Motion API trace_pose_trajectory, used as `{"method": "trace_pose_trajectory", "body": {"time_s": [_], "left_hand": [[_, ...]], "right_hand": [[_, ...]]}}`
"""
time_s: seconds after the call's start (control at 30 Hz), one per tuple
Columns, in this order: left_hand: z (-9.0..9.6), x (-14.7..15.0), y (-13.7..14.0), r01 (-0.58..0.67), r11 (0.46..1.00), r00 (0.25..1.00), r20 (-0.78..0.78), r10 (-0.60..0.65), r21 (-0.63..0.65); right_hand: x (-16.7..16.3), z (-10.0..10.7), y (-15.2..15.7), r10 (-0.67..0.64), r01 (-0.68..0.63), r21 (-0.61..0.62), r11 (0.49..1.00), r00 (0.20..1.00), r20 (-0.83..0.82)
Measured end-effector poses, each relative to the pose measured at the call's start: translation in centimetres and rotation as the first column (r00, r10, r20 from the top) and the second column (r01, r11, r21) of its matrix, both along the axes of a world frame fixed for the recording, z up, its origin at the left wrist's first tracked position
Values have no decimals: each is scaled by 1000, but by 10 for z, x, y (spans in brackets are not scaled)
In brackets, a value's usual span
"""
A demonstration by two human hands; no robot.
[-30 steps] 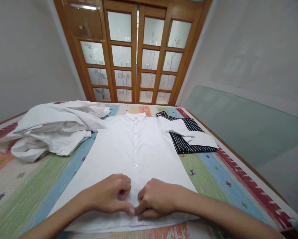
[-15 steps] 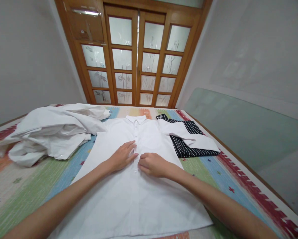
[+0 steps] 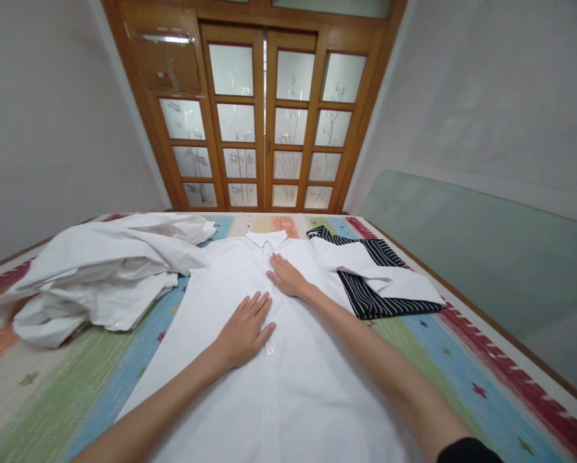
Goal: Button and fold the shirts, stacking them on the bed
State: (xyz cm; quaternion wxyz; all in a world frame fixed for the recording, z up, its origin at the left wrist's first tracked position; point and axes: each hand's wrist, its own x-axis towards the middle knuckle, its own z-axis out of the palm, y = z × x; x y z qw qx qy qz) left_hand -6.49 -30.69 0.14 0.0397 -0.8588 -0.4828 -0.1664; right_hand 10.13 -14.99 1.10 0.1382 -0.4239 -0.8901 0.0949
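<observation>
A white button-up shirt (image 3: 312, 373) lies spread face up, its collar toward the far side. My left hand (image 3: 246, 329) rests flat on the shirt front, fingers stretched out, left of the button line. Further up, my right hand (image 3: 287, 275) lies on the chest just below the collar, with its fingers extended. Neither hand grips the cloth. One button shows just below my left hand; my fingers cover part of the placket. The shirt's right-side sleeve lies across a folded black garment with white stripes (image 3: 365, 302).
A heap of white clothing (image 3: 109, 257) lies to the left, touching the shirt's sleeve side. Everything lies on a colourful striped cover (image 3: 442, 360). A pale green panel (image 3: 462, 238) leans along the right wall. Wooden doors with glass panes (image 3: 264, 122) stand behind.
My right hand has uncurled from the middle of the placket and moved up toward the collar. My left hand has flattened and sits a little lower in view. The camera view has shifted slightly.
</observation>
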Motion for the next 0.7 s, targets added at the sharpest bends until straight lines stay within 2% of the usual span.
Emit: {"method": "trace_pose_trajectory", "body": {"time_s": [0.17,0.27,0.43,0.7], "left_hand": [[2,3,-3,-12,1000,1000,11,12,17],[4,5,-5,-16,1000,999,38,15,25],[7,7,-7,-28,999,995,92,26,20],[7,6,-7,-20,1000,990,138,20,1]], "right_hand": [[-20,-1,28,-44,43,12,999,998,33],[-24,2,37,-14,11,28,1000,996,83],[-27,7,41,11,-21,79,997,993,119],[-34,15,39,-100,102,-8,995,985,137]]}}
